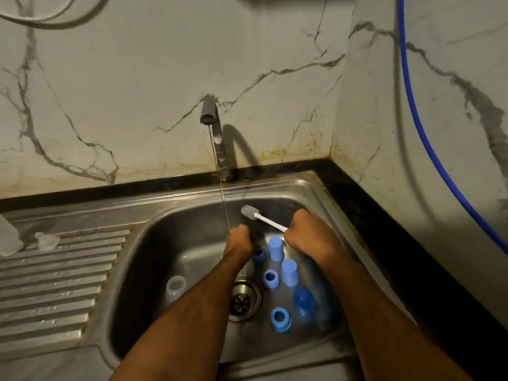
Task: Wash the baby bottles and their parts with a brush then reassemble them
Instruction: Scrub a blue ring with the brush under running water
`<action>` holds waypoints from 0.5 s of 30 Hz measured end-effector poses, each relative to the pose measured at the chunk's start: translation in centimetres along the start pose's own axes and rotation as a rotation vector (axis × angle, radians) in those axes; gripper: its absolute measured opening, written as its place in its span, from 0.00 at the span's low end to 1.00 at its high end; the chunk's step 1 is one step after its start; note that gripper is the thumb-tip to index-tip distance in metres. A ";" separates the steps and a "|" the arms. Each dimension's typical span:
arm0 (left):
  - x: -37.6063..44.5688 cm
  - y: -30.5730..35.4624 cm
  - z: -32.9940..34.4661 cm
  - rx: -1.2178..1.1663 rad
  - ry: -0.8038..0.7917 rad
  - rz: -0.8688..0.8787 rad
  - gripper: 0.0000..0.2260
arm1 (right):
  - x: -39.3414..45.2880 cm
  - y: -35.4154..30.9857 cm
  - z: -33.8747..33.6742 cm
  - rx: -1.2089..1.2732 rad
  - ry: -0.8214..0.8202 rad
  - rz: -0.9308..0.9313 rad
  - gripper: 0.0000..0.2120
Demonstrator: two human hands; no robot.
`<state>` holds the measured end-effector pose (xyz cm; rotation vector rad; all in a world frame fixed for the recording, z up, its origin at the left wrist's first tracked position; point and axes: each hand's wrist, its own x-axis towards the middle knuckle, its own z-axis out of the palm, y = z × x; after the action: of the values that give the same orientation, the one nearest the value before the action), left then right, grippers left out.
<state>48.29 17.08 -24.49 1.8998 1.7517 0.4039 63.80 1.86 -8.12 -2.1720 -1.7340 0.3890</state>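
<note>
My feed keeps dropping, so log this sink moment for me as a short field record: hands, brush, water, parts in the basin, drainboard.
right hand: right hand grips the white brush by its handle, bristle head raised toward the tap
left hand: left hand curled under the stream; what it holds is hidden
water: running from the tap
basin parts: two light blue caps upright, three blue rings, a dark blue dome, a clear piece
drainboard: clear parts at its far end
sink: steel sink, open drain
</note>
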 end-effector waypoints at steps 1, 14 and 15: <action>0.4 -0.2 0.4 0.012 -0.013 0.003 0.22 | 0.1 0.1 0.1 0.005 -0.010 0.000 0.08; -2.4 2.6 0.1 0.118 -0.050 0.024 0.14 | 0.2 0.3 0.2 0.023 -0.036 0.000 0.04; -2.4 2.7 0.0 0.113 -0.051 0.022 0.14 | 0.2 0.3 0.2 0.020 -0.037 0.000 0.05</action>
<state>50.28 14.61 -22.70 1.9910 1.7554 0.2675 64.00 2.04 -8.44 -2.1637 -1.7419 0.4469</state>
